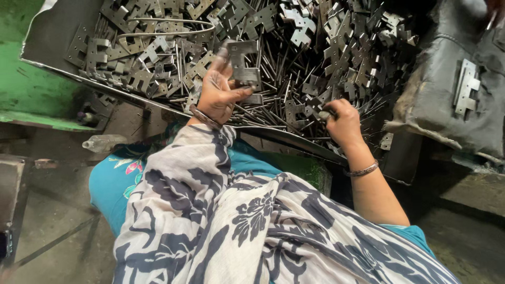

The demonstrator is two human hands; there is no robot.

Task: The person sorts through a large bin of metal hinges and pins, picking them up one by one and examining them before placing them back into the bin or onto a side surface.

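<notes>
My left hand [220,92] is raised over a big heap of grey metal hinge leaves and thin pins [294,58], and it grips a notched hinge leaf [243,63] between thumb and fingers. My right hand [343,122] rests lower on the pile near its front edge, with the fingers curled around a small metal piece [325,113], likely pins. Both wrists wear thin metal bangles. A patterned white and dark scarf over teal clothing covers my lap below the hands.
The parts lie on a wide dark metal tray [50,37] with a raised front lip. A green machine surface [23,89] is at the left. At the right, a dark padded surface [447,105] carries two stacked hinge leaves [466,87]. Grey concrete floor lies below.
</notes>
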